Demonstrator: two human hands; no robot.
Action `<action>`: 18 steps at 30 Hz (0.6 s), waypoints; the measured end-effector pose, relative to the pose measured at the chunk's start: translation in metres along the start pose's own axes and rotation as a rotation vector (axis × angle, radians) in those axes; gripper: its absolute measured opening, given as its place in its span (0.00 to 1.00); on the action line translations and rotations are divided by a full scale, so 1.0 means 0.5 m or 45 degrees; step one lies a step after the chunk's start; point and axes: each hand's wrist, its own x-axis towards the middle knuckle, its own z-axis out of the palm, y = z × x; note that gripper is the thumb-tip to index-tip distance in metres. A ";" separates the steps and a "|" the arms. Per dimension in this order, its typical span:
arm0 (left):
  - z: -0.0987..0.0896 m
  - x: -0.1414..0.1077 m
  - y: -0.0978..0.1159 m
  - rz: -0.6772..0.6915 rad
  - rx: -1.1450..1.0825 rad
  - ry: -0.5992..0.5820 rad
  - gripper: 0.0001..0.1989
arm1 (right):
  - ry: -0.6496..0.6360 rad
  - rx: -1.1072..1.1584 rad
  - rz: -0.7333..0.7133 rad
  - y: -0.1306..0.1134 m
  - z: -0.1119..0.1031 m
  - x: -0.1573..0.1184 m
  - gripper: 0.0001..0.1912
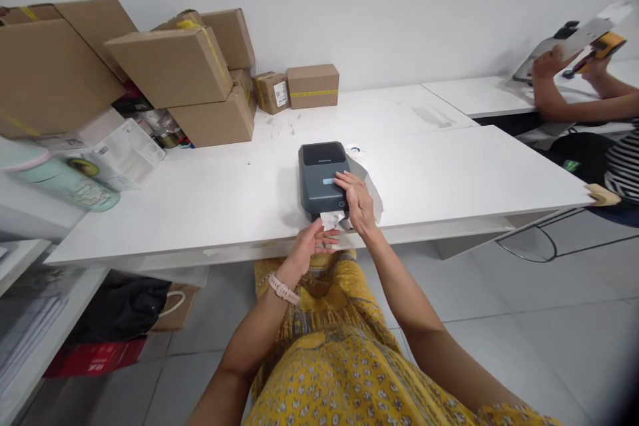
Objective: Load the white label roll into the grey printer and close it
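Note:
A dark grey label printer (319,176) stands on the white table near its front edge. A small piece of white paper (332,219) sticks out of the printer's front. My left hand (310,244), below the printer's front, has its thumb and fingers at that paper, pinching its left edge, with the other fingers spread. My right hand (359,203) rests on the printer's right side, fingertips on the top by a light-blue patch; its fingers are apart. More white paper (372,190) lies behind and beside my right hand.
Cardboard boxes (170,66) are piled at the back left, with a mint-green bottle (74,181) near the left edge. Two smaller boxes (313,86) stand by the wall. At the far right, a person's hands (549,63) hold objects over another table (484,96).

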 end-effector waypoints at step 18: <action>0.050 0.048 -0.009 0.132 0.171 -0.024 0.36 | -0.138 -0.533 0.008 -0.044 -0.005 0.024 0.22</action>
